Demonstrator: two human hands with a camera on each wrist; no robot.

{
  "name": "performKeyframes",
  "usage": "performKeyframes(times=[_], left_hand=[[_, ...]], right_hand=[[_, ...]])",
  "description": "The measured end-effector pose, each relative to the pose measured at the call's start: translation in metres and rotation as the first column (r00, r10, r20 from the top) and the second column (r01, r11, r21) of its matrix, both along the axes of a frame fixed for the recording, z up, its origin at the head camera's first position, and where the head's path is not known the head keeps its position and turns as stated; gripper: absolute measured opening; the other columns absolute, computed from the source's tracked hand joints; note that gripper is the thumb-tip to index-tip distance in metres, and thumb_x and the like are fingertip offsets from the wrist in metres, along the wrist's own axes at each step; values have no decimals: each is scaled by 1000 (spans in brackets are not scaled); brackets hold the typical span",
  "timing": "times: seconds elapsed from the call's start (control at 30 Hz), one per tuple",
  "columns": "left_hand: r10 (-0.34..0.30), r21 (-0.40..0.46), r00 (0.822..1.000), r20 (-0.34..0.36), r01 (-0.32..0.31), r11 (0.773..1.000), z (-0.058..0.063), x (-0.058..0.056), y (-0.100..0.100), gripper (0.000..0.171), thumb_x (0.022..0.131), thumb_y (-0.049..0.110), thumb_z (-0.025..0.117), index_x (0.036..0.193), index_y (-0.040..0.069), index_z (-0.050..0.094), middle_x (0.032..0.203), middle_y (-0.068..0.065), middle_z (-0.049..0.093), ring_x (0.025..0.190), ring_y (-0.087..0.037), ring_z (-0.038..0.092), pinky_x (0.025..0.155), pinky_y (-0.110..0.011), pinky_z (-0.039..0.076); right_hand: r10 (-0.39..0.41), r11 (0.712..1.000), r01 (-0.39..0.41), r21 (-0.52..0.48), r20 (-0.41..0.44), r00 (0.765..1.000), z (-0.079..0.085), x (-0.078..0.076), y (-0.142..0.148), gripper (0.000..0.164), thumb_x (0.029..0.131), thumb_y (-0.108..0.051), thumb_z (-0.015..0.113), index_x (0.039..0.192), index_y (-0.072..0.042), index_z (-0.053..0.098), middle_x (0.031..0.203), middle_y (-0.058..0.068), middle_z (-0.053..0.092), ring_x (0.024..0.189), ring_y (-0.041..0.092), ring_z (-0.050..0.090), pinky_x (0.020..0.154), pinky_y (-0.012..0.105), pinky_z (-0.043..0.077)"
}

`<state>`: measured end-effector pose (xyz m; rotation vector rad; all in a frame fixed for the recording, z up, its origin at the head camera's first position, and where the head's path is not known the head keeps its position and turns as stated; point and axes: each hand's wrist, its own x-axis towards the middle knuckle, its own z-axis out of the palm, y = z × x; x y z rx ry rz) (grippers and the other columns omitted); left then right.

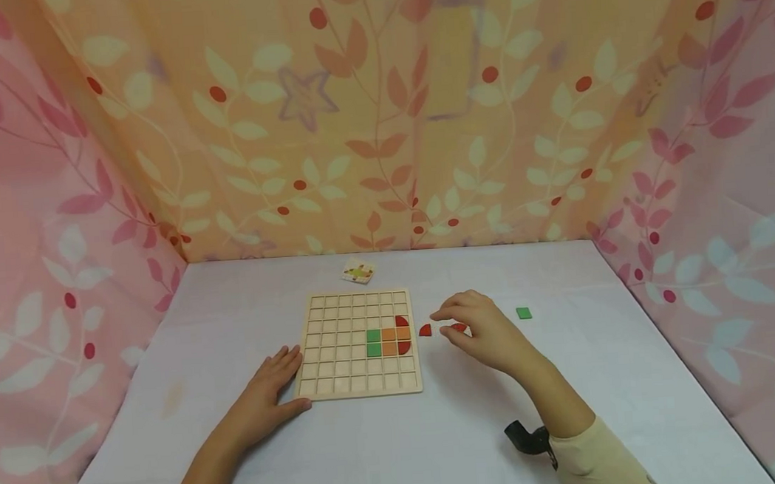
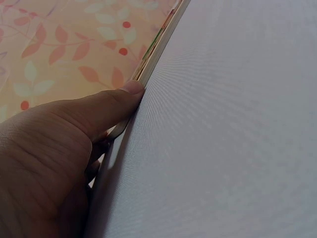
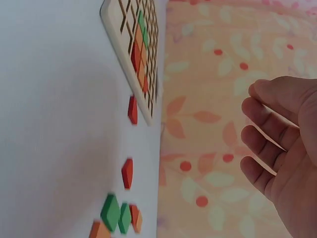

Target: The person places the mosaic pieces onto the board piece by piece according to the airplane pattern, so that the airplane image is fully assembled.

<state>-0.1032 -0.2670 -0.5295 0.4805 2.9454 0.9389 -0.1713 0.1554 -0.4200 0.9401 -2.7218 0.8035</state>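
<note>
A square wooden grid board (image 1: 334,356) lies on the table. My left hand (image 1: 270,386) rests at its lower left corner, the thumb on the front edge and the fingers along the left side. Green squares (image 1: 373,335), orange squares (image 1: 389,334) and rounded red pieces (image 1: 403,347) sit in cells toward the board's right side. My right hand (image 1: 489,336) hovers right of the board, fingers loosely bent and thumb apart from them; no piece shows between them. A loose red quarter-round piece (image 1: 425,331) lies beside the board, and another red piece (image 1: 459,327) is partly hidden behind the right hand.
A green square (image 1: 523,313) lies right of the right hand. More green pieces (image 3: 110,213) and orange pieces (image 3: 100,230) show in the right wrist view. Behind the board lies a small patterned card or tile (image 1: 359,271). Patterned cloth (image 1: 382,161) walls the table's back and sides.
</note>
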Motion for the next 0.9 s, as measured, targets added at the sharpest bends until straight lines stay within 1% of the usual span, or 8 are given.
performKeyframes(times=[0.13, 0.23, 0.33, 0.43, 0.5, 0.6, 0.73, 0.9], left_hand=[[-4, -10, 1000, -13, 4, 1000, -2, 0, 0, 92, 83, 43, 84, 155, 3, 42, 165, -9, 35, 156, -35, 23, 129, -50, 11], [-7, -8, 1000, -15, 7, 1000, -2, 0, 0, 92, 83, 44, 83, 155, 3, 43, 165, -9, 35, 156, -35, 23, 129, -50, 12], [-6, -5, 1000, -13, 6, 1000, -2, 0, 0, 92, 84, 44, 83, 155, 2, 42, 165, -10, 35, 156, -35, 23, 130, -47, 10], [-1, 0, 1000, -18, 1, 1000, -2, 0, 0, 92, 83, 44, 83, 155, 2, 43, 165, -10, 35, 156, -35, 23, 130, -46, 9], [-3, 3, 1000, -27, 3, 1000, -1, 1, 0, 92, 83, 44, 83, 154, 1, 43, 165, -11, 36, 155, -36, 24, 130, -47, 11], [-5, 18, 999, -35, 6, 1000, -1, 1, 0, 91, 84, 43, 83, 153, 0, 44, 164, -13, 37, 155, -38, 25, 128, -52, 13], [-11, 26, 999, -37, 12, 1000, -1, 3, 0, 89, 85, 45, 82, 152, -1, 45, 163, -15, 38, 154, -40, 26, 127, -57, 16], [-10, 19, 999, -48, 11, 1000, -1, 2, 1, 90, 84, 45, 82, 153, 0, 45, 163, -14, 38, 154, -40, 26, 127, -55, 15]], right_hand=[[-9, 999, 8, -41, -22, 1000, 0, 4, 26, 25, 91, -13, 77, 116, -18, 77, 114, -7, 69, 114, 16, 58, 96, 44, 52], [-18, 998, 15, -66, -50, 999, -2, 5, 46, 26, 90, -9, 78, 114, -19, 77, 114, -6, 69, 113, 17, 58, 92, 42, 54], [-33, 997, 27, -68, -89, 996, -5, 5, 64, 29, 88, -6, 79, 114, -18, 77, 113, -4, 70, 113, 19, 59, 91, 41, 55], [-63, 996, 57, -65, -93, 994, -7, 7, 78, 31, 87, -6, 80, 117, -17, 77, 113, -4, 69, 113, 19, 58, 91, 40, 55], [-91, 994, 86, -62, -85, 992, -10, 8, 87, 33, 87, -6, 80, 118, -17, 77, 113, -5, 69, 113, 19, 58, 92, 38, 55], [-142, 989, 140, -51, -46, 989, -14, 12, 100, 33, 88, -9, 80, 119, -19, 76, 115, -6, 68, 114, 16, 57, 92, 37, 54], [-191, 981, 191, -23, -5, 982, -22, 16, 115, 33, 90, -12, 79, 121, -20, 75, 118, -5, 68, 117, 16, 56, 96, 39, 54], [-239, 971, 240, -6, 47, 970, -33, 21, 133, 32, 92, -16, 78, 123, -21, 74, 120, -4, 67, 118, 17, 56, 97, 40, 55]])
